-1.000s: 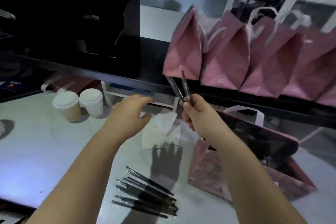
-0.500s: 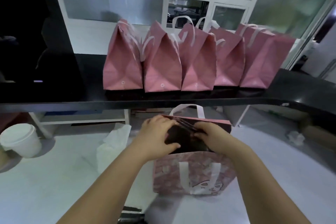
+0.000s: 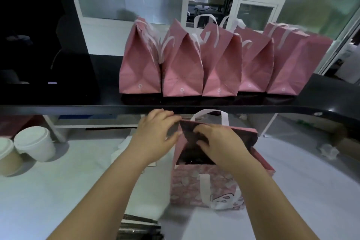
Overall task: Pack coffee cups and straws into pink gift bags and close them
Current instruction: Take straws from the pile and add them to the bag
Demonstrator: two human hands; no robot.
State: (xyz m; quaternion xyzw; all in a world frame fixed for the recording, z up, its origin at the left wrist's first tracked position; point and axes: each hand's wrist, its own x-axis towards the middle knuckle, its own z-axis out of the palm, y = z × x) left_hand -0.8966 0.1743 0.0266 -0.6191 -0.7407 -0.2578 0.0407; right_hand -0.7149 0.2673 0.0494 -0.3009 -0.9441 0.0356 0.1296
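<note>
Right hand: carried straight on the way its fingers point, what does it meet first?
The right hand would likely meet the open bag's inner wall at its far-left corner, where the left hand holds the rim; depth inside is unclear.

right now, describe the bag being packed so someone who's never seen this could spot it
Find the black counter carrying five closed pink bags. Just below it, on the white table, stands one more pink bag. Unlike the plain ones above, its mouth is open and its front has a white printed pattern.
</note>
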